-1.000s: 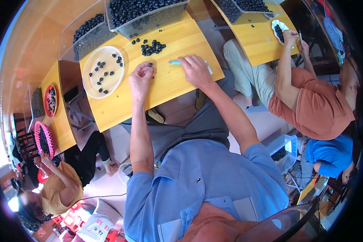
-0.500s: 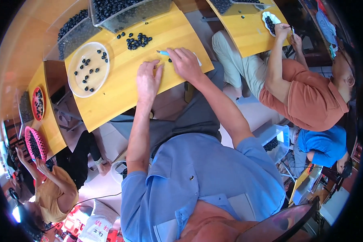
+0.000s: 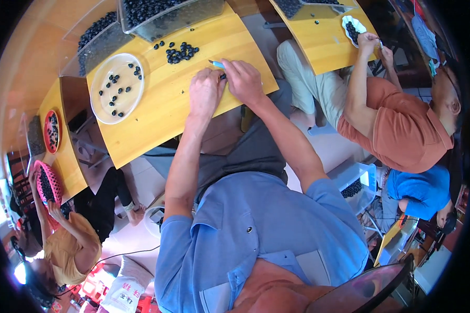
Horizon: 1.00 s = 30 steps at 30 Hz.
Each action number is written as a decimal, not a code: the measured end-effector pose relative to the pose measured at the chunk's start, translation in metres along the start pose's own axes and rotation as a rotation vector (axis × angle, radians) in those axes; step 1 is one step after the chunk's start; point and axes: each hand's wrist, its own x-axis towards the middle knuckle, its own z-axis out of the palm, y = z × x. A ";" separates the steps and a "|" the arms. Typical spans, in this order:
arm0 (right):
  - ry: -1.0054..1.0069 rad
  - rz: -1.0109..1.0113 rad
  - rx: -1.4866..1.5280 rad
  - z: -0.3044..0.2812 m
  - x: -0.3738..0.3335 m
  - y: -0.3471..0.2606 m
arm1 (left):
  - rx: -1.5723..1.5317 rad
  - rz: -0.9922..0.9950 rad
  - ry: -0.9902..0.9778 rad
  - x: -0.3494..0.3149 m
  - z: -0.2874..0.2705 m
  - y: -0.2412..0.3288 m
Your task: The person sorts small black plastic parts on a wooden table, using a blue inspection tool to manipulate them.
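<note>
My left hand is closed at the fingertips on a small round black piece, nut- or berry-like, just above the yellow wooden table. Against it, from the right, comes my right hand, shut on a slim light-blue knife whose tip points to the far left. The fingers of both hands nearly meet and partly hide the piece. A loose pile of similar black pieces lies just beyond my hands. Left of them, a round clear plastic dish holds several more, spread apart.
Clear bins full of black pieces stand at the table's far edge. To the right, a person in a brown shirt works beside a white dish. At the left, another person handles a pink basket near a red bowl.
My left hand has moved right and up to meet my right hand, and its fingers have closed on a black piece. The knife has shifted slightly right. At left, the other person's hand reached the pink basket.
</note>
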 end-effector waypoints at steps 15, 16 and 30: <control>-0.138 -0.048 0.046 -0.004 0.003 -0.006 | -0.805 -0.663 0.277 -0.040 -0.027 -0.050; -0.141 -0.055 0.048 -0.004 0.004 -0.008 | -0.720 -0.620 0.256 -0.043 -0.027 -0.052; -0.132 -0.115 0.077 0.003 -0.001 -0.029 | -0.487 -0.389 0.279 -0.046 -0.025 -0.044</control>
